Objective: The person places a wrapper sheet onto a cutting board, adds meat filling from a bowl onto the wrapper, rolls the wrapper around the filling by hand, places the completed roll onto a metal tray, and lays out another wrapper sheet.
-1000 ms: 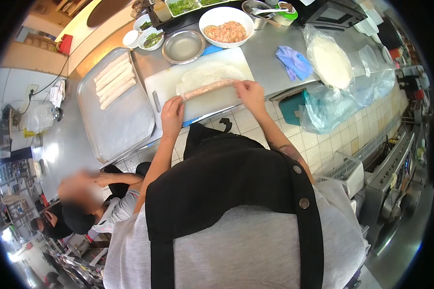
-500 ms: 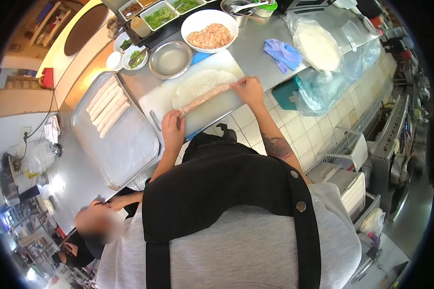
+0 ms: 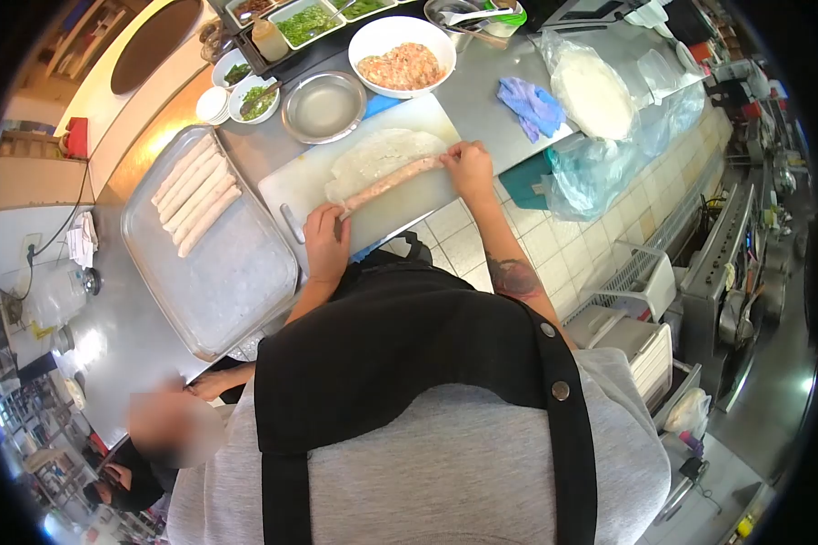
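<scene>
A thin, pale dough sheet (image 3: 373, 153) lies on the white cutting board (image 3: 291, 186). Along its near edge runs a long roll of pinkish minced filling (image 3: 395, 183), seemingly under a thin layer of dough. My left hand (image 3: 327, 236) pinches the dough at the roll's left end, fingers closed. At the other end, my right hand (image 3: 469, 169) has thumb and fingertips pressed together on the dough. The far part of the sheet is flat and bare. Exactly what lies between the fingertips is hidden.
Left of the board, a metal tray (image 3: 223, 300) holds several finished-looking rolls (image 3: 198, 195). Behind stand a metal dish (image 3: 324, 107), a white bowl of minced filling (image 3: 400, 68) and bowls of greens (image 3: 257, 100). A blue cloth (image 3: 530, 109) and bagged dough (image 3: 595, 95) lie right. A co-worker stands lower left.
The view has shifted slightly. Both hands stay at the roll's ends, almost still.
</scene>
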Motion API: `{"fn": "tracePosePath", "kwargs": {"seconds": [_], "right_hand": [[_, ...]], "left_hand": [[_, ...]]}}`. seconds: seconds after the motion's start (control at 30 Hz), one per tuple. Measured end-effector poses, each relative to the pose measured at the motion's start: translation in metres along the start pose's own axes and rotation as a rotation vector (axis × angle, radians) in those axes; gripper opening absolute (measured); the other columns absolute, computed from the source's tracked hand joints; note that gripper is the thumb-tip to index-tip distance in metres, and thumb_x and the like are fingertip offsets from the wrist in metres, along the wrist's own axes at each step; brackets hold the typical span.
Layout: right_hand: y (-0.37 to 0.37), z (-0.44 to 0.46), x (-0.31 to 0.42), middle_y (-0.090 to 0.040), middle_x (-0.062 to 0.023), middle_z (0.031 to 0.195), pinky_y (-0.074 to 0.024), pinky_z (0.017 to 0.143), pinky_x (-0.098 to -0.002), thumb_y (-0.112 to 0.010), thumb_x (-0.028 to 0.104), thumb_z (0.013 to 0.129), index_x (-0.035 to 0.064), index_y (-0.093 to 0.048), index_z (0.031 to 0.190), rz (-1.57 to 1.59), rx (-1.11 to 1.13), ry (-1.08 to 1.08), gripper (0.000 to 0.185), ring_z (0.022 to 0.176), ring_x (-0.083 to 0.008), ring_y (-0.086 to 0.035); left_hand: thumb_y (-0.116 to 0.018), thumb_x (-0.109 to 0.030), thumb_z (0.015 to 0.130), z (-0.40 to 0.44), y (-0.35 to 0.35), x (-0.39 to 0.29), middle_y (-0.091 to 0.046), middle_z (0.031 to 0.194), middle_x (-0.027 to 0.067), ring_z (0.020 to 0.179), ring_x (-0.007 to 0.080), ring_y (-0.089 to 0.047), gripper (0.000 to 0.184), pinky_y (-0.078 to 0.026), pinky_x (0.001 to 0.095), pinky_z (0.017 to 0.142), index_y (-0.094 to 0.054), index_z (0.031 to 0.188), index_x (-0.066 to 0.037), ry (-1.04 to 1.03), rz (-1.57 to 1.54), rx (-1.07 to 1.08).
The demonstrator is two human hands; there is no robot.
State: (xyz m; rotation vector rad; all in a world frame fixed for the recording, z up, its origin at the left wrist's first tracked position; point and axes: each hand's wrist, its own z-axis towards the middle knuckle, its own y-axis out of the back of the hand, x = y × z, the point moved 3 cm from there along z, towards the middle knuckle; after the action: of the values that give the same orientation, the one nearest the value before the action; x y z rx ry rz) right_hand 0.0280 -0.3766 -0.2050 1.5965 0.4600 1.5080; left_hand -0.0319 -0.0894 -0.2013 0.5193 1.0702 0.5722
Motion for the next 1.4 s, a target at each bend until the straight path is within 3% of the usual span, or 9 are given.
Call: {"fn": "tracePosePath", "kwargs": {"seconds": [0.17, 0.43, 0.63, 0.77, 0.83, 0.97, 1.03, 1.13, 1.4], "right_hand": [[0.001, 0.005, 0.010, -0.063, -0.0197, 0.082, -0.0507, 0.072, -0.0401, -0.073, 0.016, 0.074, 0.0001, -0.066, 0.083, -0.185, 0.072, 0.081, 0.019, 0.076, -0.0328, -0.063], [0.005, 0.012, 0.015, -0.066, -0.0181, 0.073, -0.0526, 0.065, -0.0379, -0.069, 0.012, 0.073, -0.0014, -0.064, 0.084, 0.148, 0.037, 0.085, 0.018, 0.069, -0.0316, -0.067], [0.005, 0.000, 0.038, -0.065, -0.0140, 0.079, -0.0522, 0.065, -0.0412, -0.065, 0.009, 0.074, 0.0044, -0.066, 0.082, -0.099, -0.067, 0.233, 0.009, 0.071, -0.0336, -0.064], [0.001, -0.010, 0.039, -0.063, -0.0139, 0.082, -0.0510, 0.068, -0.0417, -0.064, 0.006, 0.075, 0.0048, -0.067, 0.083, -0.028, -0.034, 0.330, 0.008, 0.076, -0.0326, -0.063], [0.001, -0.015, 0.037, -0.062, -0.0125, 0.084, -0.0498, 0.074, -0.0411, -0.062, 0.002, 0.074, 0.0047, -0.068, 0.086, 0.005, 0.022, 0.522, 0.014, 0.085, -0.0316, -0.061], [0.015, -0.011, 0.022, -0.062, -0.0119, 0.090, -0.0483, 0.083, -0.0404, -0.061, -0.003, 0.071, 0.0046, -0.068, 0.095, 0.076, 0.157, 0.645, 0.026, 0.093, -0.0320, -0.058], [0.022, -0.010, 0.018, -0.062, -0.0138, 0.103, -0.0486, 0.083, -0.0389, -0.058, -0.007, 0.073, 0.0048, -0.066, 0.109, 0.146, 0.308, 0.774, 0.039, 0.099, -0.0311, -0.058], [0.030, -0.010, 0.014, -0.060, -0.0141, 0.115, -0.0483, 0.087, -0.0383, -0.059, -0.008, 0.074, 0.0065, -0.063, 0.115, 0.216, 0.396, 0.785, 0.044, 0.102, -0.0303, -0.058], [0.022, 0.025, 0.017, -0.065, -0.0097, 0.107, -0.0485, 0.085, -0.0373, -0.064, 0.002, 0.077, 0.0093, -0.064, 0.112, 0.191, 0.457, 0.945, 0.035, 0.099, -0.0296, -0.061]], "left_hand": [[-0.069, -0.003, 0.074, 0.000, 0.000, 0.000, -0.059, 0.104, 0.0105, 0.101, 0.0291, -0.056, 0.025, -0.041, 0.0381, 0.086, -0.060, 0.097, -0.003, -0.020, 0.002, -0.022], [-0.068, -0.003, 0.073, 0.000, 0.000, 0.000, -0.059, 0.102, 0.0108, 0.100, 0.0303, -0.055, 0.025, -0.042, 0.0394, 0.086, -0.059, 0.096, -0.004, -0.015, 0.026, -0.017], [-0.068, -0.003, 0.074, -0.001, 0.000, -0.001, -0.059, 0.101, 0.0123, 0.098, 0.0317, -0.055, 0.023, -0.043, 0.0389, 0.086, -0.058, 0.096, -0.003, -0.033, 0.043, -0.029], [-0.068, -0.004, 0.074, -0.001, -0.001, -0.001, -0.059, 0.101, 0.0117, 0.097, 0.0314, -0.055, 0.023, -0.043, 0.0386, 0.085, -0.058, 0.095, -0.003, -0.026, 0.061, -0.019], [-0.068, -0.004, 0.074, -0.002, -0.002, 0.000, -0.059, 0.102, 0.0114, 0.097, 0.0313, -0.055, 0.023, -0.043, 0.0386, 0.085, -0.058, 0.095, -0.003, -0.019, 0.068, -0.019], [-0.069, -0.004, 0.073, -0.003, -0.003, 0.000, -0.059, 0.102, 0.0098, 0.098, 0.0293, -0.056, 0.025, -0.042, 0.0387, 0.083, -0.058, 0.096, -0.005, -0.034, 0.086, -0.031], [-0.068, -0.004, 0.074, -0.003, -0.003, 0.000, -0.059, 0.101, 0.0099, 0.097, 0.0294, -0.056, 0.025, -0.042, 0.0389, 0.083, -0.058, 0.096, -0.005, -0.040, 0.092, -0.042], [-0.068, -0.004, 0.074, -0.003, -0.003, -0.001, -0.059, 0.101, 0.0100, 0.096, 0.0297, -0.056, 0.025, -0.042, 0.0392, 0.082, -0.058, 0.097, -0.005, -0.051, 0.103, -0.055], [-0.065, -0.006, 0.078, 0.009, 0.004, -0.002, -0.060, 0.096, 0.0120, 0.092, 0.0307, -0.057, 0.018, -0.044, 0.0398, 0.081, -0.059, 0.095, -0.003, -0.118, 0.148, 0.061]]}}
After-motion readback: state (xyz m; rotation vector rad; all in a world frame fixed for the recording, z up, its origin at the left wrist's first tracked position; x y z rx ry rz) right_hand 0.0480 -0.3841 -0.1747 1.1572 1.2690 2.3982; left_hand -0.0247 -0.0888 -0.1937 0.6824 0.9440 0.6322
